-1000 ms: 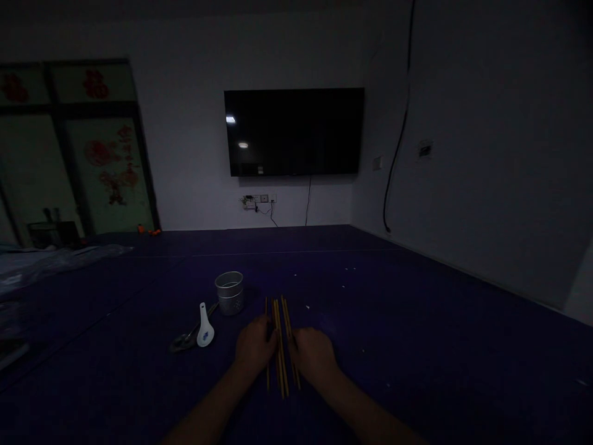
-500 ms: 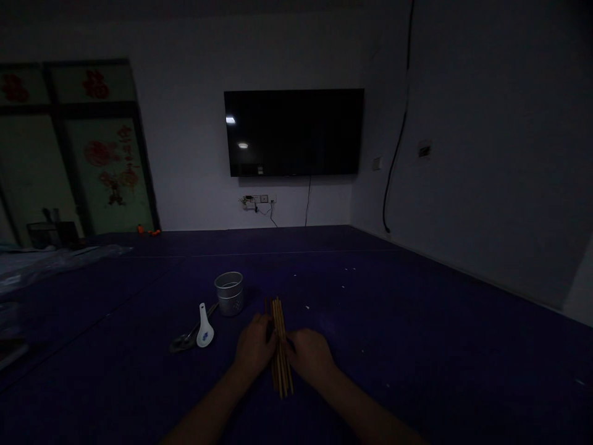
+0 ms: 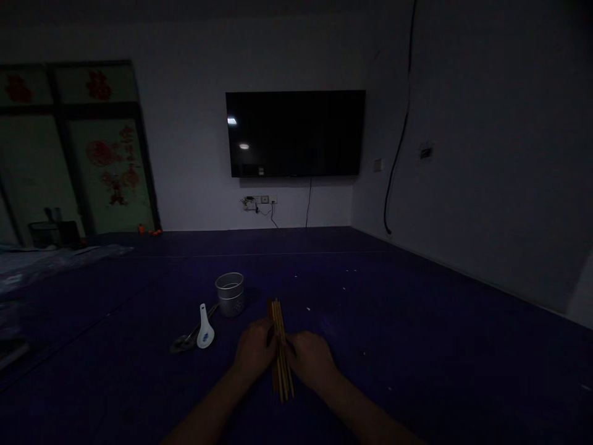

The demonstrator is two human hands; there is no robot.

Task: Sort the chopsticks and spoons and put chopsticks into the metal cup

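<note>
A bundle of wooden chopsticks (image 3: pixel 282 371) lies lengthwise between my two hands, low in the middle of the view. My left hand (image 3: pixel 254 346) is closed on its left side, fingers curled round the sticks. From the other side my right hand (image 3: pixel 311 357) grips the same bundle, thumb towards the sticks. The fingertips of both hands are partly hidden. Left of my hands stands a grey metal cup (image 3: pixel 230 295) with small holes low on its side. Beside it lie a white soup spoon (image 3: pixel 204 332) with a blue mark and some metal spoons (image 3: pixel 183 343), dim and overlapping.
The dark blue surface (image 3: pixel 417 346) stretches to the walls, with small white scraps on it. Clear plastic sheeting (image 3: pixel 55 262) lies at the left. A television (image 3: pixel 296 133) hangs on the far wall, and a black cable (image 3: pixel 397 161) runs down the right wall.
The chopsticks are drawn slightly closer together between my hands. The cup and spoons stay in place; the view has shifted very slightly.
</note>
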